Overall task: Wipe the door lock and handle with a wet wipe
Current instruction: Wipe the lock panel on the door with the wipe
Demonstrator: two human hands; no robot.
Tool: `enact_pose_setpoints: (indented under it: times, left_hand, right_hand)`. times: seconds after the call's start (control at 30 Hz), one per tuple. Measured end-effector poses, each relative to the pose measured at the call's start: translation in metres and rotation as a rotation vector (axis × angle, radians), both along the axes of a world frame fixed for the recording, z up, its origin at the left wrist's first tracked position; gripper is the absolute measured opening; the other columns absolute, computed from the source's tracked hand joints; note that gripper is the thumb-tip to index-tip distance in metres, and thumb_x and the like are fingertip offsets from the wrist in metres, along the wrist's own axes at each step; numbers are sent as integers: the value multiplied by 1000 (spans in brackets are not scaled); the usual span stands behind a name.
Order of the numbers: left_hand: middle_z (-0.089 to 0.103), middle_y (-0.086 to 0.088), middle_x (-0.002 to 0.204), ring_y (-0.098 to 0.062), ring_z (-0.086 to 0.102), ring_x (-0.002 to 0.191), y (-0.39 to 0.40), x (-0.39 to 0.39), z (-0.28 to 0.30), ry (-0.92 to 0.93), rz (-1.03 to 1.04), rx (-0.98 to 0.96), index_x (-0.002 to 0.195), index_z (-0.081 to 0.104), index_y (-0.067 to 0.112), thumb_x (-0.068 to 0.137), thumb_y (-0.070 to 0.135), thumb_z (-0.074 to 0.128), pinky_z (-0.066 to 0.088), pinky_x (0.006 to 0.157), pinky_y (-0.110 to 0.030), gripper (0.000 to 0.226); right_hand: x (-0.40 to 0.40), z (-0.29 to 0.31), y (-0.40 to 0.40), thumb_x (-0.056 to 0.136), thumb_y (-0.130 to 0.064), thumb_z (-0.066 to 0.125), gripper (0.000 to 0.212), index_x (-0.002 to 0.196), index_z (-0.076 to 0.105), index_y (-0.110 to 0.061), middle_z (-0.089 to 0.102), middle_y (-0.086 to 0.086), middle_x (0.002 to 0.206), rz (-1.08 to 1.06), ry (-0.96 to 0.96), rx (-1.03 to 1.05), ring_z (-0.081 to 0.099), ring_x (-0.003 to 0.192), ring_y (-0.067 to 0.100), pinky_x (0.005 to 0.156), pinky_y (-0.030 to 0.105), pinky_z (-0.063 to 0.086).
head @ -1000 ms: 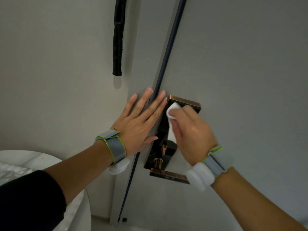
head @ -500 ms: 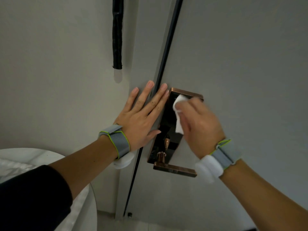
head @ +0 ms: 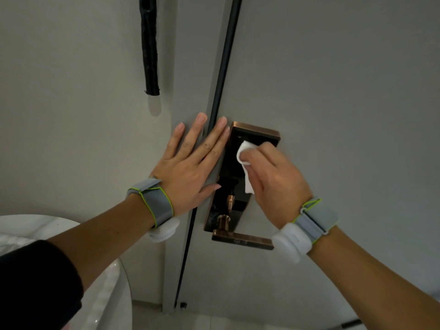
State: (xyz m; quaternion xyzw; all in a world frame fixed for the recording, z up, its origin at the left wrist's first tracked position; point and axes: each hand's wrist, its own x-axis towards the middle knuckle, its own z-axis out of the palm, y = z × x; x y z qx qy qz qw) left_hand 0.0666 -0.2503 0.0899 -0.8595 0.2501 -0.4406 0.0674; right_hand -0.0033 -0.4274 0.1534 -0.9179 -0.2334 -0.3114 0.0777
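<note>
A tall black door lock (head: 233, 160) with a copper rim is fixed to the grey door (head: 333, 91). Its copper lever handle (head: 242, 239) juts right at the bottom. My right hand (head: 273, 182) presses a folded white wet wipe (head: 245, 160) against the upper black panel of the lock. My left hand (head: 190, 163) lies flat, fingers spread, on the door frame and door edge just left of the lock, holding nothing.
A dark gap (head: 214, 139) runs down between the door and the frame. A black wrapped tube (head: 150, 44) hangs on the wall above left. A white marbled round table (head: 107, 294) sits at the lower left. Pale floor (head: 214, 317) shows below.
My right hand with the wipe has slid slightly down the lock's upper panel, from its top edge. My left hand stays flat in place. The view has shifted a little.
</note>
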Motion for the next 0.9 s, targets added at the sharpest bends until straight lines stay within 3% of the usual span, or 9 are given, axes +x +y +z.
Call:
enact_pose_setpoints:
  times: [0.13,0.3,0.4,0.5,0.57,0.63,0.77,0.83,0.9]
  left_hand:
    - [5,-4,163,-32,-14,148,2,-3,-14,38,-13,13,154,5,12,69,60,63,-6,118,-51,113]
    - [5,-4,163,-32,-9,149,7,-7,-40,72,-15,28,154,8,9,63,58,63,-5,118,-52,117]
    - [5,-4,163,-33,-5,149,9,-9,-58,75,-22,35,154,10,9,65,58,55,-2,119,-53,111]
    - [5,-5,164,-34,-7,149,8,-10,-74,85,0,46,154,10,9,65,60,57,0,118,-54,112]
    - [5,-5,163,-35,-11,148,6,-11,-81,96,17,45,154,10,9,65,62,58,-3,118,-55,114]
    - [5,-6,163,-36,-15,147,3,-10,-89,110,16,45,154,9,9,65,63,60,-7,117,-56,116]
    - [2,-7,162,-36,-21,145,-1,-6,-93,117,26,25,154,5,9,65,66,58,-17,114,-54,118]
    - [0,-7,163,-37,-22,145,-3,-4,-93,115,30,14,154,2,9,64,67,56,-20,113,-54,119]
    - [-5,-5,163,-37,-21,145,-4,-2,-95,110,25,2,154,1,9,64,67,56,-20,112,-54,121]
  right_hand:
    - [-6,-21,-12,89,-3,52,8,94,56,-7,53,13,82,21,102,20,49,65,29,54,39,45]
    - [-16,-60,-29,94,-23,39,5,98,37,-25,55,6,77,-56,318,205,50,60,25,52,32,39]
    - [-20,-85,-41,94,-21,40,14,103,41,-32,55,1,70,-120,383,272,48,53,16,46,25,34]
    - [-19,-95,-46,91,-9,48,28,109,54,-29,57,-11,78,-113,302,249,53,59,12,55,5,33]
    - [-21,-98,-46,91,-9,49,26,109,60,-24,65,-9,84,-97,316,246,61,70,14,62,10,43]
    - [-20,-107,-46,91,-11,50,23,109,62,-19,73,3,89,-107,330,258,66,76,23,67,28,53]
    - [-19,-119,-42,91,-17,51,16,100,63,-19,69,8,74,-143,338,283,62,62,28,56,34,50]
    - [-17,-121,-37,90,-18,51,17,99,65,-21,63,-2,66,-130,340,307,56,55,16,53,25,46]
    - [-16,-121,-27,90,-16,52,19,101,67,-20,55,-18,64,-60,366,381,54,55,1,51,8,39]
